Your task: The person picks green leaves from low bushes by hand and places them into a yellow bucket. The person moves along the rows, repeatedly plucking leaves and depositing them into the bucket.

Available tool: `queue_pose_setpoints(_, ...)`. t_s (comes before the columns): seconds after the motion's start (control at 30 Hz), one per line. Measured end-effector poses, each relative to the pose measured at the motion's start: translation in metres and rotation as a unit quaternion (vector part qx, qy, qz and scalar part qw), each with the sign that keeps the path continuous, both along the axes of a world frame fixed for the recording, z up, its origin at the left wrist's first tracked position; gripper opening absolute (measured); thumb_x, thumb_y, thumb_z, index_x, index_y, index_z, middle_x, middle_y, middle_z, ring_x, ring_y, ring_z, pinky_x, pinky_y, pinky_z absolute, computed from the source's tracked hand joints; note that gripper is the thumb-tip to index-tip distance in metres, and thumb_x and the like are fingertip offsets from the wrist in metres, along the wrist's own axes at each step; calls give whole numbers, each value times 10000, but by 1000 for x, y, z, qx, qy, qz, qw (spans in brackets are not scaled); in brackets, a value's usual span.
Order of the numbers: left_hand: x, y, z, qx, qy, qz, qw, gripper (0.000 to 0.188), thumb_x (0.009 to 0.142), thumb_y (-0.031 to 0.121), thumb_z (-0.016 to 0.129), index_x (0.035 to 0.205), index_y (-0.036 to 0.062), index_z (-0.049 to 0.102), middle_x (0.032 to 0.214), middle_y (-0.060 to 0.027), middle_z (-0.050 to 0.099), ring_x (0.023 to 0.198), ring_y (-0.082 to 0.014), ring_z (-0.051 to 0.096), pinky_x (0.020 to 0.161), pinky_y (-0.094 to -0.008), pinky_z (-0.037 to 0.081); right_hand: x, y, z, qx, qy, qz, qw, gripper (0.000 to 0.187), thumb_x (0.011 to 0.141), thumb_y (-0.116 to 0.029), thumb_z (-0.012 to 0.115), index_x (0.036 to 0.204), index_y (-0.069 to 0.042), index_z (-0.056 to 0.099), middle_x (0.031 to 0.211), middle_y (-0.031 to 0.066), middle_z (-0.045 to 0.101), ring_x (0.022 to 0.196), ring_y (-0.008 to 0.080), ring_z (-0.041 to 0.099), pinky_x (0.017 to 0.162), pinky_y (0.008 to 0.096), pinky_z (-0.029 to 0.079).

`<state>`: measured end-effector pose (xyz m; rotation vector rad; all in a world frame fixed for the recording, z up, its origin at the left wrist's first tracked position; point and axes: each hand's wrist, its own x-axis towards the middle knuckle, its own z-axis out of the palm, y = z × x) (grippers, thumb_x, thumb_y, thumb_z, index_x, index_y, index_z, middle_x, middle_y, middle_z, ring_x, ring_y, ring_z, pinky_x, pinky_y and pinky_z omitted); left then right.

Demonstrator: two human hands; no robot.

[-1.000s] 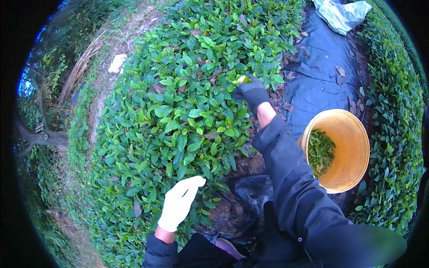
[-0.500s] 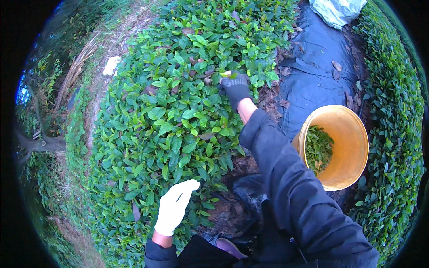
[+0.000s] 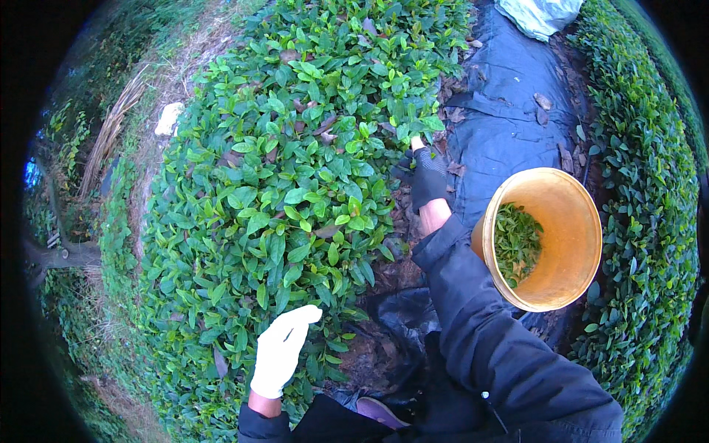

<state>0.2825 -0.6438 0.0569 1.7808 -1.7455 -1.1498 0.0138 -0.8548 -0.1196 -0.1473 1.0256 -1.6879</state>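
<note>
Dense green leafy bushes [image 3: 273, 199], which look like tea plants, fill the middle. At their right edge my right hand [image 3: 426, 171], in a dark grey glove with a bare fingertip showing, is closed at a leafy shoot [image 3: 419, 127]; leaves partly hide the fingers. My left hand [image 3: 281, 353], in a white glove, hovers over the near part of the bush with its fingers pressed together. Whatever it may hold cannot be made out. Right of my right forearm stands a yellow-orange bucket [image 3: 572, 244], tilted in view, with picked green leaves [image 3: 517, 240] inside.
Black plastic sheeting [image 3: 502, 125] with dry leaves covers the path between the rows. A pale plastic bag [image 3: 543, 15] lies at its far end. Another hedge row [image 3: 642, 199] runs along the right. A white lump [image 3: 169, 119] and dry stalks [image 3: 111, 136] lie left.
My right hand has moved right and slightly nearer, from the bush top to its right edge. My left hand keeps its pose. The whole view has shifted slightly.
</note>
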Motion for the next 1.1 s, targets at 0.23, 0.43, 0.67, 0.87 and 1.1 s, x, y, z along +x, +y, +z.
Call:
queue_pose_setpoints(0.23,2,0,-1,6,2,4,1000,212,908,59,535,1075,25,660,1069,-90,673,991,-181,631,888,-294,473,12,11,-5,50,-20,57,997,230,927,-299,510,993,-81,547,800,54,545,543,175,533,489,360,547)
queue_pose_setpoints(0.43,0,3,0,20,10,10,1000,217,903,50,542,1086,20,654,1063,-91,675,991,-177,632,885,-292,478,8,-40,16,-74,92,-53,992,169,886,-221,587,936,-63,621,639,17,539,556,124,536,508,262,429)
queue_pose_setpoints(0.67,6,8,17,33,21,38,999,235,943,126,513,1077,0,660,1067,-92,671,987,-173,622,875,-289,470,-14,-153,24,189,544,45,816,317,748,-262,649,1047,-157,661,931,155,681,831,296,660,749,382,506)
queue_pose_setpoints(0.87,10,17,27,35,1,62,997,220,926,94,524,1069,3,663,1059,-95,674,987,-177,628,891,-295,474,-10,-155,47,132,620,20,773,388,711,-292,710,1043,-106,633,1031,167,660,947,345,628,826,400,488)
queue_pose_setpoints(1.1,6,13,14,47,28,57,997,228,937,106,514,1074,-1,662,1055,-99,676,989,-181,627,900,-298,470,-13,-161,34,47,669,-62,739,404,685,-322,772,993,-116,611,972,174,653,916,354,623,793,416,484)
